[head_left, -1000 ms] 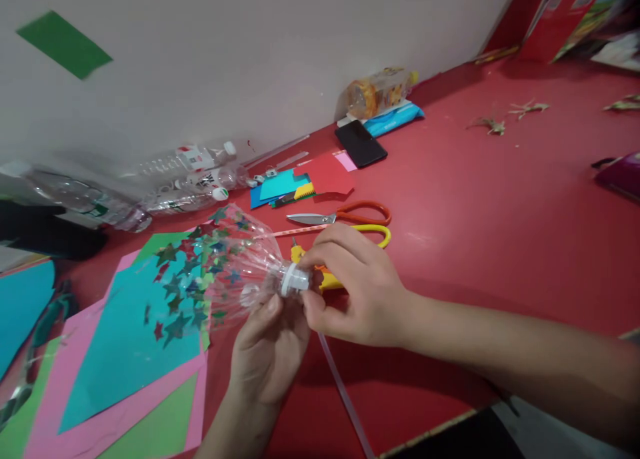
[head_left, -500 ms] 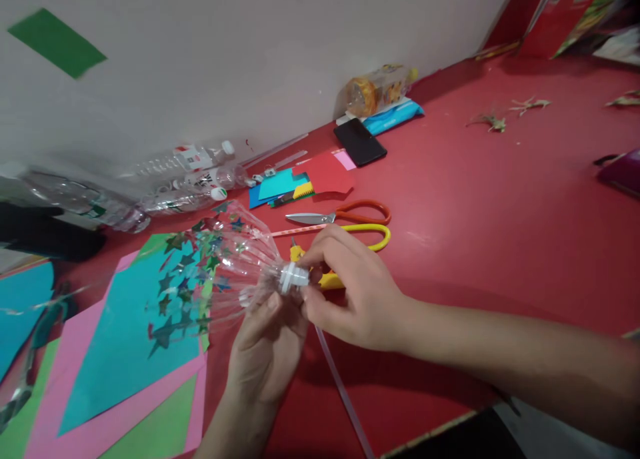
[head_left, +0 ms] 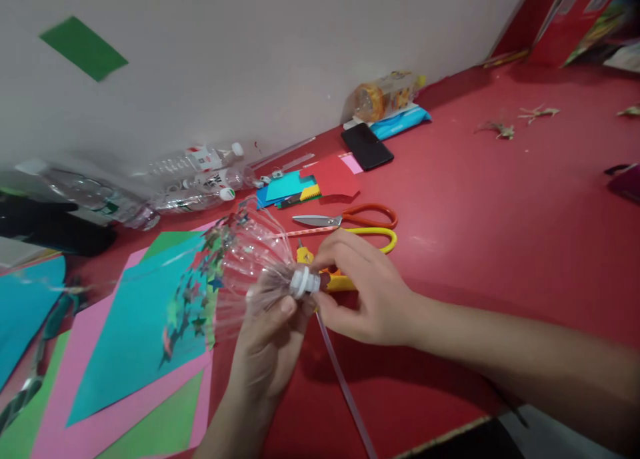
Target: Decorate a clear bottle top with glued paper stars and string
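Note:
My left hand (head_left: pixel 273 345) is closed round the lower side of a clear plastic bottle top (head_left: pixel 257 252), thumb near its neck. Thin strips fan out leftward from the neck, with small shiny coloured stars near their ends. A white ring circles the neck. The thumb and forefinger of my right hand (head_left: pixel 367 292) close on the open mouth end. Beyond the right hand, partly covered by it, lie yellow-handled scissors (head_left: pixel 377 235). Red-handled scissors (head_left: pixel 370 215) rest just behind them. A pale translucent straw-like strip (head_left: pixel 345 385) runs below the hands.
Coloured paper sheets (head_left: pixel 130 332) cover the red table's left side. Several plastic bottles (head_left: pixel 100 195) lie along the wall. Farther back are small card pieces (head_left: pixel 330 177), a black phone (head_left: pixel 367 145), a blue packet (head_left: pixel 403 121) and a bottle with a yellow cap (head_left: pixel 390 95).
The view has shifted slightly, so everything sits a little farther right. The starred strips have swung and bunched closer together. Both hands keep their hold on the bottle top.

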Demonstrator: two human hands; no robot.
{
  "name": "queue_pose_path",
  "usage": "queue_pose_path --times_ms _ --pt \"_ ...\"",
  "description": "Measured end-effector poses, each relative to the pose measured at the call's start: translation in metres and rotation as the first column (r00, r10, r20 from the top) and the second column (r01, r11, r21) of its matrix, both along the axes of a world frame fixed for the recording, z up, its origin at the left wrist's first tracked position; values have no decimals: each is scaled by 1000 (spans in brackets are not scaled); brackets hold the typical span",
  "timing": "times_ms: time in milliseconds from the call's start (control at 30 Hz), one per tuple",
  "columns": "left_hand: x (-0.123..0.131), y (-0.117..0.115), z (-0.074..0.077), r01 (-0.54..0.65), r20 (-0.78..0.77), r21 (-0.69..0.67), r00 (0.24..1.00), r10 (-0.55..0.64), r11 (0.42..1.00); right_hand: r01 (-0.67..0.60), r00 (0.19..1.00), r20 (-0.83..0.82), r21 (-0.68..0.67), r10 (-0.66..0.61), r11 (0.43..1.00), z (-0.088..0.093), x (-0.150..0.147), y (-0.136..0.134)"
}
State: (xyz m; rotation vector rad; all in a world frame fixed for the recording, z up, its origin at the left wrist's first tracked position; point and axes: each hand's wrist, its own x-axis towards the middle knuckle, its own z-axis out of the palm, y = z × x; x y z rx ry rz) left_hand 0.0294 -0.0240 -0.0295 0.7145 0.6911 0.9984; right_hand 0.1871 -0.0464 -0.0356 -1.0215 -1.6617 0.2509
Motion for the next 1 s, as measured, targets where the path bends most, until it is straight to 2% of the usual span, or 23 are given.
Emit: queue_pose_path --times_ms 300,567,767,1000 --pt "-4 -5 0 6 38 14 999 -6 1000 -86 989 -126 -16 83 996 2 -3 -5" --pt "2 -4 2 7 39 -52 999 -5 999 -36 990 -142 -100 22 994 2 -6 -6" --pt "4 -2 2 86 115 -112 991 -73 990 43 995 -85 -131 -55 990 6 -7 -4" --pt "1 1 3 143 154 -197 982 -113 970 124 991 57 -48 -121 991 9 -4 -3"
